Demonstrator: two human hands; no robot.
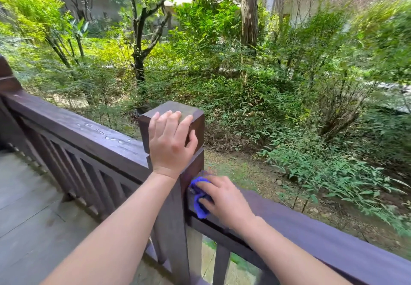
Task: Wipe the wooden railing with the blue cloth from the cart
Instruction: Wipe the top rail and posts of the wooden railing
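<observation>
Landmark is the corner post [175,129] of the wooden railing [73,129]. Left of the post, the top rail runs away toward the left edge, w/ some pale marks or wet drops on it near the post; I cannot tell which. Below it are the balusters, and the deck floor [29,207] is further left.

On the post itself, the left hand [170,142] lies open and flat, fingers over the cap, palm on the near face. It holds nothing, I think it only steadies the body.

Just right of the post, the right hand [222,198] is closed around the blue cloth [200,198] and presses it on the right rail, touching where the rail meets the post. The hand looks a bit blurred.

Step in hand: wiping is going on, at the post end of the right rail. Next move, in my judgement, calls for sliding the cloth along the rail away from the post, keeping pressure.

No cart in view. No brand, label or writing can be read.
</observation>
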